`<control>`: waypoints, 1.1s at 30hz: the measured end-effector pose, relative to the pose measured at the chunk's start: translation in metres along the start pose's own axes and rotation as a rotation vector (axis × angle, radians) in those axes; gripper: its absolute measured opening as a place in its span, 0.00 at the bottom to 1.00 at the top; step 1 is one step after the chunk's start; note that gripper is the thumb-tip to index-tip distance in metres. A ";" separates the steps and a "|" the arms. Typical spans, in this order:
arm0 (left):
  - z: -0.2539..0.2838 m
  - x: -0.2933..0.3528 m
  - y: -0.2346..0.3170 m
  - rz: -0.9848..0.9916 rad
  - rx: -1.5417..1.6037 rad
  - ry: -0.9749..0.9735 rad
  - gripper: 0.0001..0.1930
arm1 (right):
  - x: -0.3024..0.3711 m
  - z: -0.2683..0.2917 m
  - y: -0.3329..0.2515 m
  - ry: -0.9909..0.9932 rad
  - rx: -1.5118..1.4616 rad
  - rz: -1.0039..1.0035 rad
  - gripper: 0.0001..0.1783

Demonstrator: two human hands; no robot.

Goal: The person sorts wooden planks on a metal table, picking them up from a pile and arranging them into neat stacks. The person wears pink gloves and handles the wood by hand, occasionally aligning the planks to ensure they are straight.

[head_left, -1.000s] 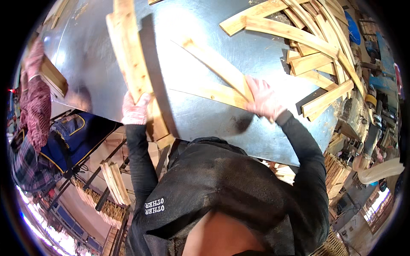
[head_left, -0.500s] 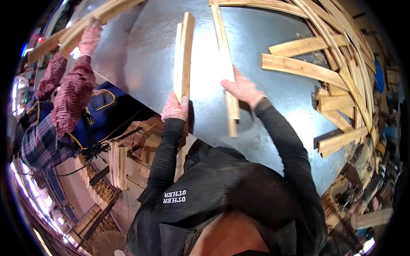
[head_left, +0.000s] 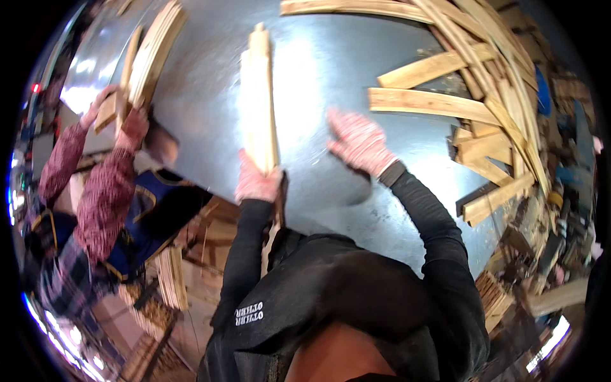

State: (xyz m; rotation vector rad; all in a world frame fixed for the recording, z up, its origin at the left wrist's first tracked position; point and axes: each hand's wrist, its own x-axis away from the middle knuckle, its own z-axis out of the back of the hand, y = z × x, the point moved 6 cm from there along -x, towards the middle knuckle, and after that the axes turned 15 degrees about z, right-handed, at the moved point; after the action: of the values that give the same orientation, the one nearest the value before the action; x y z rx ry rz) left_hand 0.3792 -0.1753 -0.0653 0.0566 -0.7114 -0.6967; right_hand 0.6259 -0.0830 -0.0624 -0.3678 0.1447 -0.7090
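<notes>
Wrapped round the near end of a small bundle of wooden strips (head_left: 259,102) is my left hand (head_left: 258,181), in a pinkish knit glove. The strips lie lengthwise, pointing away from me over the shiny metal table (head_left: 318,197). My right hand (head_left: 359,141), gloved the same way, is over the table to the right of the bundle. It holds nothing, and its fingers are apart. Nearest to it on the right is the end of a loose wooden board (head_left: 433,103).
A heap of long wooden strips (head_left: 487,76) and short offcuts (head_left: 487,148) covers the table's right side. At the left, a co-worker's gloved hands (head_left: 132,127) hold a stack of boards (head_left: 153,54). Bundled wood (head_left: 170,278) stands below the table at the lower left.
The strips my right hand held now lie with those in my left hand. My right hand has let go and opened. The co-worker's boards have swung upright and nearer.
</notes>
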 end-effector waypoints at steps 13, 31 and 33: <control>0.040 0.026 0.033 -0.618 0.239 0.263 0.46 | 0.015 0.154 0.061 -0.132 -0.117 -0.279 0.31; -0.104 0.019 0.140 -0.176 0.560 -0.484 0.17 | 0.211 0.149 0.289 -0.490 -0.091 -0.672 0.46; -0.112 -0.004 0.118 -0.150 0.544 -0.344 0.19 | 0.158 0.163 0.273 -0.328 -0.027 -0.594 0.44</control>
State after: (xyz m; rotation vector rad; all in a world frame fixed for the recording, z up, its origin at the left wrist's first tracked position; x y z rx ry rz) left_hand 0.5133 -0.1017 -0.1203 0.5024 -1.2236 -0.6449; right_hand 0.9524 0.0492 -0.0160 -0.5564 -0.2789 -1.2193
